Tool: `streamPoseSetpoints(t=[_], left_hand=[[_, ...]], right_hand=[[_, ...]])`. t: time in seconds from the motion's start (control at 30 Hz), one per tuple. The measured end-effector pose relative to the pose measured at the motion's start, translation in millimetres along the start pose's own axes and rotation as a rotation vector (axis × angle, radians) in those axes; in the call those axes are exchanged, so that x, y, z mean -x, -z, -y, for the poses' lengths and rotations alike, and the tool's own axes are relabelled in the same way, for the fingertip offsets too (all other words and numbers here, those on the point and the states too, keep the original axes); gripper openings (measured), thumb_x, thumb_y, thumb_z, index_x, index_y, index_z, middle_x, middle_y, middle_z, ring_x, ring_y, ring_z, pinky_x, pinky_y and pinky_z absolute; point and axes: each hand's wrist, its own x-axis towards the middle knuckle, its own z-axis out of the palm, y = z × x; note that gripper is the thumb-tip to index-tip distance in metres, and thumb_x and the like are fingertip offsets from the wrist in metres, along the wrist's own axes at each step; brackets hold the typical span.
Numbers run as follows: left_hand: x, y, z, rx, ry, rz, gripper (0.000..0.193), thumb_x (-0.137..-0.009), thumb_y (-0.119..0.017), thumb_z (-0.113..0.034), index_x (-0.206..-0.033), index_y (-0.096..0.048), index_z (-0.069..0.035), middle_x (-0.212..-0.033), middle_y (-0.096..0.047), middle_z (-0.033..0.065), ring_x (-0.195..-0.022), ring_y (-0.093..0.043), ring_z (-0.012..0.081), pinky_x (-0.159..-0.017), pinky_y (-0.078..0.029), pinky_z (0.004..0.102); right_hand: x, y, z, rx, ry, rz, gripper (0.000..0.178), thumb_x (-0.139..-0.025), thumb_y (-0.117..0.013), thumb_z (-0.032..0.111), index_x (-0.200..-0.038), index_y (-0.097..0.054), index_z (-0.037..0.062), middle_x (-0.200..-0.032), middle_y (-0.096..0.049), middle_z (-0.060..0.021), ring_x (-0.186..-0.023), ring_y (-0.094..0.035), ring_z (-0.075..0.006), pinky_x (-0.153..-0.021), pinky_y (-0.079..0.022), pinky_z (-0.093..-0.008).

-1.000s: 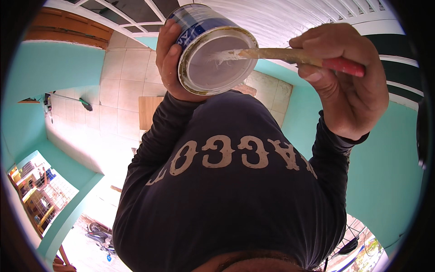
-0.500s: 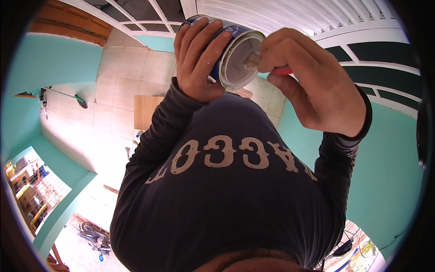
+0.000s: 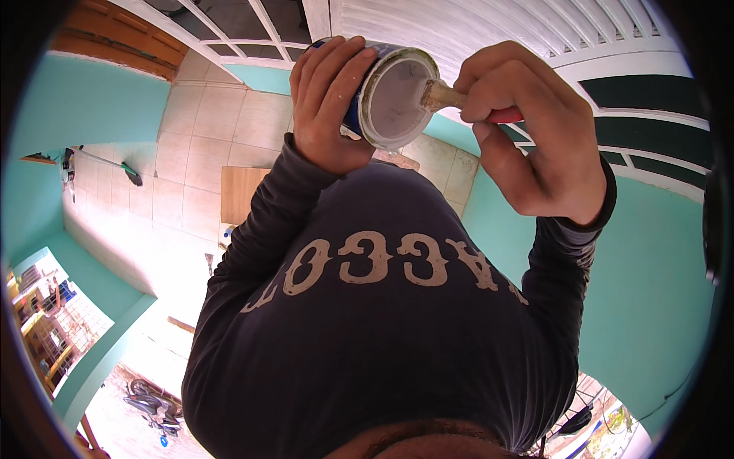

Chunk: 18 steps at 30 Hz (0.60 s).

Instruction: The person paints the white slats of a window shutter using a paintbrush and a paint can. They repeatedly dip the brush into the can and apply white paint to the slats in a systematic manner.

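Note:
My left hand [image 3: 329,107] is wrapped round a blue paint can [image 3: 397,103], which is tilted so that its open mouth faces right. Whitish paint coats the inside and the rim. In my right hand [image 3: 535,126] is a paintbrush [image 3: 447,98] with a red handle, pinched between thumb and fingers. The brush's bristle end, smeared with paint, lies at the right rim of the can's mouth. The bristle tips are hard to make out against the paint.
White louvred panels [image 3: 489,30] and a white-framed window [image 3: 642,96] stand close beyond my hands. Turquoise walls [image 3: 650,268] flank the room. On the tiled floor [image 3: 199,153] are a wooden board [image 3: 241,191] and a green-headed broom [image 3: 131,174]. A motorcycle [image 3: 153,405] is at lower left.
The paintbrush has been drawn out of the can toward its right rim, so more of it shows. My right hand has moved slightly right; the can has shifted a little left.

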Motion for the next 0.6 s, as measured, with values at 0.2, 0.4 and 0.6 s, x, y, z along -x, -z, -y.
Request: streamPoseSetpoints(t=[0.2, 0.4, 0.6], left_hand=[[-1.5, 3.4, -6.9, 0.002, 0.037, 0.013, 0.085, -0.058, -0.088, -0.018, -0.135, -0.055, -0.002, -0.134, -0.06, 0.0179, -0.125, -0.055, 0.0371, -0.108, -0.037, 0.0488], [2.0, 4.2, -7.8, -0.033, 0.038, 0.011, 0.087, -0.055, -0.088, -0.016, -0.135, -0.055, -0.002, -0.134, -0.06, 0.0176, -0.124, -0.056, 0.0361, -0.107, -0.038, 0.0475], [-3.4, 0.4, -12.8, -0.023, 0.04, 0.04, 0.094, -0.051, -0.089, -0.014, -0.137, -0.053, -0.002, -0.133, -0.06, 0.0173, -0.123, -0.057, 0.035, -0.105, -0.038, 0.0454]], right_hand=[[-1.1, -15.6, -10.4, -0.025, 0.022, -0.019, 0.031, -0.069, -0.056, -0.018, -0.095, -0.058, -0.0008, -0.102, -0.062, -0.0175, -0.081, -0.065, -0.0219, -0.07, -0.054, -0.0269], [6.2, 0.2, -4.0, 0.001, 0.053, -0.098, 0.029, -0.072, -0.057, -0.016, -0.096, -0.059, -0.0013, -0.1, -0.064, -0.0195, -0.079, -0.067, -0.0214, -0.069, -0.055, -0.0278], [18.5, -7.3, -8.4, -0.006, 0.076, -0.138, 0.027, -0.077, -0.062, -0.014, -0.1, -0.059, -0.0019, -0.097, -0.066, -0.0187, -0.082, -0.068, -0.0214, -0.071, -0.054, -0.0272]])
